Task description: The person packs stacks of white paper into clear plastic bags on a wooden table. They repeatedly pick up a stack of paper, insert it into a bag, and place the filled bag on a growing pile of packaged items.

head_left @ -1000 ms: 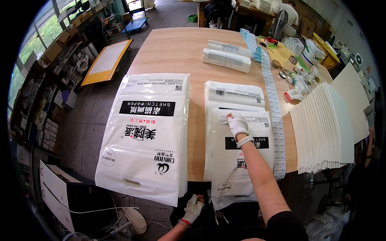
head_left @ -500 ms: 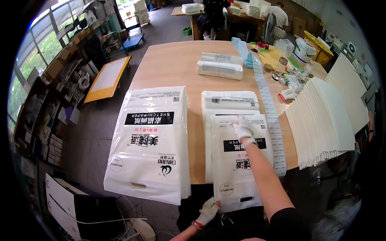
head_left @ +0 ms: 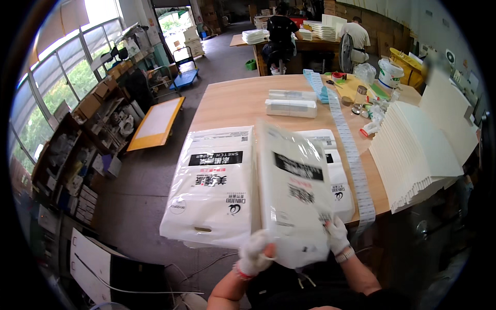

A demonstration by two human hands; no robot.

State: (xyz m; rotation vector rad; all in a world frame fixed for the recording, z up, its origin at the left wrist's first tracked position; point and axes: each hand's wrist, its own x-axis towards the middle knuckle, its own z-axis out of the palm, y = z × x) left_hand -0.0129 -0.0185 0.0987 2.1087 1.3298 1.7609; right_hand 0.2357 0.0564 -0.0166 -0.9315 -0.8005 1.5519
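A flat white plastic-bagged paper packet (head_left: 292, 199) with a black printed band is held up, tilted, between my two gloved hands. My left hand (head_left: 257, 253) grips its lower left corner, thumb on the front. My right hand (head_left: 338, 235) closes on its lower right edge; some fingers are behind the packet. To the left lies a stack of the same kind of packets (head_left: 204, 181), its near end overhanging the table edge. Partly covered by the held packet, a second packet stack (head_left: 341, 181) lies to the right.
Two bundled clear-wrapped packs (head_left: 291, 108) lie farther back on the wooden table (head_left: 227, 103). A long label strip (head_left: 345, 139) runs down the right side. Beyond it are a glass jar (head_left: 359, 98), a white bucket (head_left: 390, 72) and fanned white sheets (head_left: 408, 150). Two people work at a far table.
The packet has come up off the right stack and moved left, tilted. My right hand has drawn back from its top to its lower right edge. The view has tipped upward.
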